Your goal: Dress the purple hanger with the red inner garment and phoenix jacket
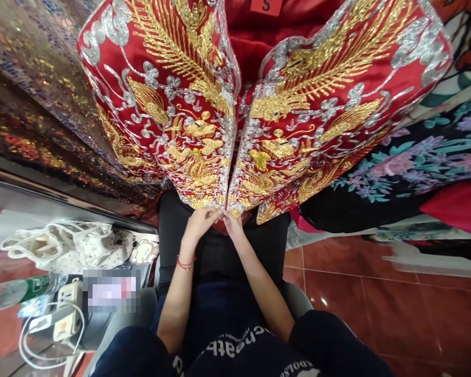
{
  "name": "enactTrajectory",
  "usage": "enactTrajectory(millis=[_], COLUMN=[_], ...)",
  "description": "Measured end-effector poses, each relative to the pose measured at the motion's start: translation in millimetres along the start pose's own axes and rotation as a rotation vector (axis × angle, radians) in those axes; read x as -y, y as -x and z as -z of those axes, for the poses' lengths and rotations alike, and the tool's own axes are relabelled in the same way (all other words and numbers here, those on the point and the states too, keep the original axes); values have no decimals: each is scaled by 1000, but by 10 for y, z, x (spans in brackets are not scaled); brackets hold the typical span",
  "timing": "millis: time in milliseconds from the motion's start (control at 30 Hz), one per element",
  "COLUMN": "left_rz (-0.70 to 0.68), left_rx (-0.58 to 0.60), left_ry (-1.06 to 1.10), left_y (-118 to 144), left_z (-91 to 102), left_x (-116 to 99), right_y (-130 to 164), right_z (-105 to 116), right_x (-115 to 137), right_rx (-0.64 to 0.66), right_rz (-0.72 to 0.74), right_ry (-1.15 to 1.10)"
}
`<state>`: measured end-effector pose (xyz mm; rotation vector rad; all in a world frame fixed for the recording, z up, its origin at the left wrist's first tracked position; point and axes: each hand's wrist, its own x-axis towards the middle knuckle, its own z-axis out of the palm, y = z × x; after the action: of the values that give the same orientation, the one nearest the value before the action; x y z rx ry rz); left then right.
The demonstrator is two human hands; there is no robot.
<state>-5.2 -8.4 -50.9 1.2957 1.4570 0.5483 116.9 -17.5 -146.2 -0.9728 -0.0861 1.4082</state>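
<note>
Together, our left hand (199, 223) and right hand (233, 224) pinch the embroidered jacket (272, 131) by its lower edge; it spreads toward twelve o'clock, dotted white cloth (78, 248) at nine.

From far away I count two hands (201, 221) (233, 223), one jacket (198, 128) touching both, one bottle (27, 289) to their left.

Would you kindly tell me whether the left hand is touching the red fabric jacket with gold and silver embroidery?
Touching: the head view shows the left hand pinching the bottom front edge of the jacket.
</note>
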Motion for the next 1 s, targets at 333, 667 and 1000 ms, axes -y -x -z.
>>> enactTrajectory(millis=[333,667,1000], left_rz=[-59,-171,-114], left_rx=[-356,-408,-400], left_ry=[-373,-312,-349], left_y=[-74,-83,-79], left_z=[-492,-497,-420], left_x=[-172,-151,-187], right_y=[36,13,24], right_z=[40,55,30], right_x=[13,-35,-56], right_rx=[45,-18,-9], right_rz=[-42,-40,-17], right_ry=[44,37,41])
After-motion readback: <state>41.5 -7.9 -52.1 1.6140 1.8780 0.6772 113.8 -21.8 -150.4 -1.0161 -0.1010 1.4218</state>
